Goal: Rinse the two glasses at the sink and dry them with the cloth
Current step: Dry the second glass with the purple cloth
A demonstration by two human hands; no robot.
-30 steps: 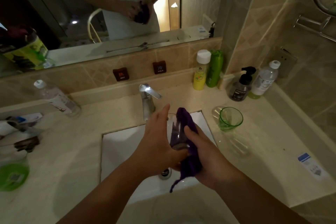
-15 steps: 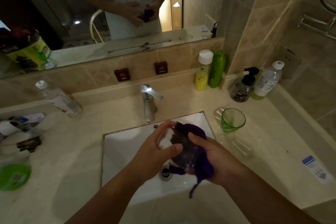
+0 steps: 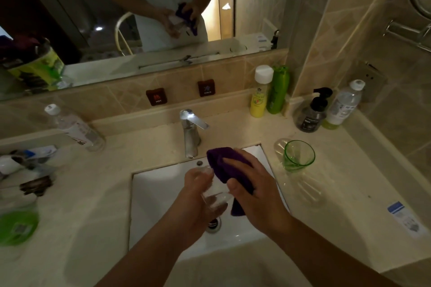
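Over the white sink, my left hand grips a clear glass tilted on its side. My right hand holds a purple cloth bunched against the glass, with its fingers curled over the cloth and its thumb near the glass. A tail of the cloth hangs below my right palm. A green glass stands upright on the counter to the right of the sink, apart from both hands.
A chrome faucet stands behind the sink, water off. Bottles stand at the back right corner and a water bottle at the left. Toiletries clutter the left counter. A mirror spans the wall.
The glass has turned more onto its side in my left hand. My right hand has shifted the cloth up and over the far end of the glass.
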